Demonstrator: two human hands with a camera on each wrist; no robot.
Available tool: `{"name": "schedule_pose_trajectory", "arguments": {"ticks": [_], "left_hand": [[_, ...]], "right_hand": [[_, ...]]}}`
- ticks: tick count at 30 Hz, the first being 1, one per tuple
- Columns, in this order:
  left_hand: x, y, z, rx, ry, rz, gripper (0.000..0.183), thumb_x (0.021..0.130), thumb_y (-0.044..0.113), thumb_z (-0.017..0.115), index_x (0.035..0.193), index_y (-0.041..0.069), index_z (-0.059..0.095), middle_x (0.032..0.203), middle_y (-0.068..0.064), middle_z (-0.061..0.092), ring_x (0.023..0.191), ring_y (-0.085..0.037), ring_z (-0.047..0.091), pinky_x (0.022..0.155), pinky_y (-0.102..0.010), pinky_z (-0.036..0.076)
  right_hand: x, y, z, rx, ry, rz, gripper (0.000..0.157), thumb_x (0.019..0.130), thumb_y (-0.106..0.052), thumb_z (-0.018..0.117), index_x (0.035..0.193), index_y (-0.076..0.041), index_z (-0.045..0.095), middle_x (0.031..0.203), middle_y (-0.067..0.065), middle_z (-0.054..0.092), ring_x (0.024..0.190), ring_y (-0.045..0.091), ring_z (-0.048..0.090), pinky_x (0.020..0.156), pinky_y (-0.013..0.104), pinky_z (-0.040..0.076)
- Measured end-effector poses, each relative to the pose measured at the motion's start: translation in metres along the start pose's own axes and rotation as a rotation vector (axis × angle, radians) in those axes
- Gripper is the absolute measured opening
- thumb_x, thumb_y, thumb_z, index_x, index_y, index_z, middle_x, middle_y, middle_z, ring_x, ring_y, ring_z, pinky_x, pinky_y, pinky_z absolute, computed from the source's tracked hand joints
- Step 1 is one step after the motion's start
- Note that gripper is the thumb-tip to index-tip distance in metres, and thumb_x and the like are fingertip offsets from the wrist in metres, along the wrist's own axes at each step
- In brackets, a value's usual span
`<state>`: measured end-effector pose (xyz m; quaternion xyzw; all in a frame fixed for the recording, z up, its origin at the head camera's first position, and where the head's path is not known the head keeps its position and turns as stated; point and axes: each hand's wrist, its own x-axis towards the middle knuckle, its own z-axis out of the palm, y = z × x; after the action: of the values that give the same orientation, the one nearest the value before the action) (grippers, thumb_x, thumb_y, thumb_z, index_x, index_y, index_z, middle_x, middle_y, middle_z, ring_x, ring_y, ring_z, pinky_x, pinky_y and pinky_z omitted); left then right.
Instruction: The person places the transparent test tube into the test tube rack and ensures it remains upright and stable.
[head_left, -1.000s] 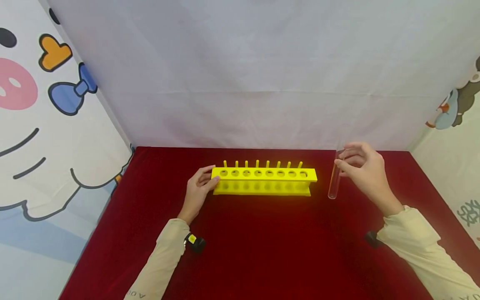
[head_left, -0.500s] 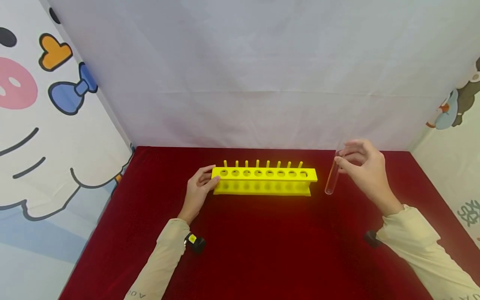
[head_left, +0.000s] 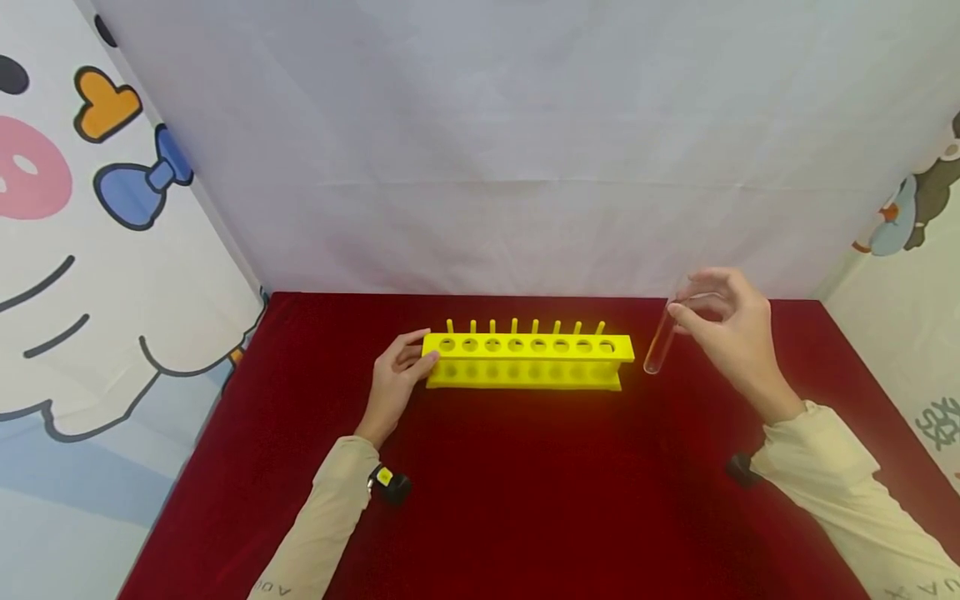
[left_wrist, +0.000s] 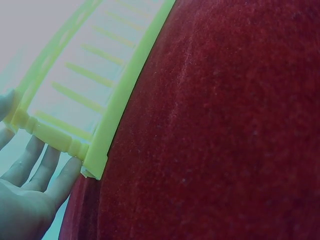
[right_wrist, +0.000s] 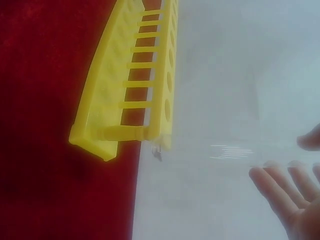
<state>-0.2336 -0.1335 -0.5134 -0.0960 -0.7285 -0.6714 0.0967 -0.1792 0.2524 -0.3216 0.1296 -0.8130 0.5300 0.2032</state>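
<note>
A yellow test tube rack (head_left: 527, 358) stands upright on the red cloth, with a row of round holes along its top and pegs behind. My left hand (head_left: 393, 375) grips its left end, thumb on the top plate; in the left wrist view the fingers lie against the end post (left_wrist: 52, 137). Off the rack's right end, my right hand (head_left: 731, 333) pinches a clear glass test tube (head_left: 657, 350) near its upper part. The tube tilts, its rounded bottom toward the rack. In the right wrist view the see-through tube (right_wrist: 230, 151) points at the rack's end (right_wrist: 95, 120), apparently overlapping it.
A red cloth (head_left: 525, 483) covers the table. Behind it hangs a pale curtain (head_left: 525, 150). Printed cartoon panels stand on the left (head_left: 135, 275) and right (head_left: 915, 292). A small black device sits at each wrist.
My right hand has risen slightly. The tube has tilted more, its bottom moving up and left toward the rack. The left hand and rack stay put.
</note>
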Motion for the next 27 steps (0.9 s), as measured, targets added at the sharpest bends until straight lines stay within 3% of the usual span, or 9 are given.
{"name": "schedule_pose_trajectory", "arguments": {"ticks": [8,15,22,27], "left_hand": [[-0.001,0.004,0.0,0.008,-0.003,-0.011,0.052,0.08,0.038,0.062,0.124,0.015,0.049,0.102,-0.007,0.058,0.087,-0.021,0.058,0.069,-0.026,0.05],[-0.005,0.019,0.0,-0.011,-0.006,-0.037,0.048,0.081,0.032,0.063,0.123,0.016,0.05,0.104,-0.011,0.058,0.088,-0.022,0.057,0.07,-0.026,0.05],[-0.002,0.008,0.0,0.014,0.002,-0.028,0.053,0.079,0.039,0.062,0.124,0.016,0.049,0.103,-0.008,0.058,0.088,-0.021,0.058,0.07,-0.026,0.05],[-0.002,0.006,0.0,0.008,0.002,-0.016,0.052,0.08,0.038,0.062,0.124,0.015,0.049,0.103,-0.008,0.058,0.088,-0.02,0.058,0.07,-0.026,0.05]], "right_hand": [[0.002,-0.003,0.002,0.033,-0.004,-0.013,0.036,0.075,0.008,0.063,0.107,0.003,0.047,0.091,0.025,0.054,0.073,0.019,0.061,0.059,0.026,0.051],[0.004,-0.004,0.003,0.05,-0.005,-0.03,0.036,0.074,0.009,0.063,0.107,0.003,0.048,0.091,0.025,0.054,0.074,0.019,0.061,0.06,0.024,0.051],[0.007,-0.006,0.006,0.098,-0.013,-0.06,0.036,0.072,0.013,0.062,0.104,0.003,0.049,0.088,0.017,0.057,0.074,0.022,0.06,0.06,0.024,0.051],[0.008,-0.008,0.009,0.093,-0.012,-0.078,0.036,0.072,0.013,0.062,0.104,0.004,0.049,0.091,0.024,0.054,0.074,0.021,0.06,0.06,0.023,0.05]]}}
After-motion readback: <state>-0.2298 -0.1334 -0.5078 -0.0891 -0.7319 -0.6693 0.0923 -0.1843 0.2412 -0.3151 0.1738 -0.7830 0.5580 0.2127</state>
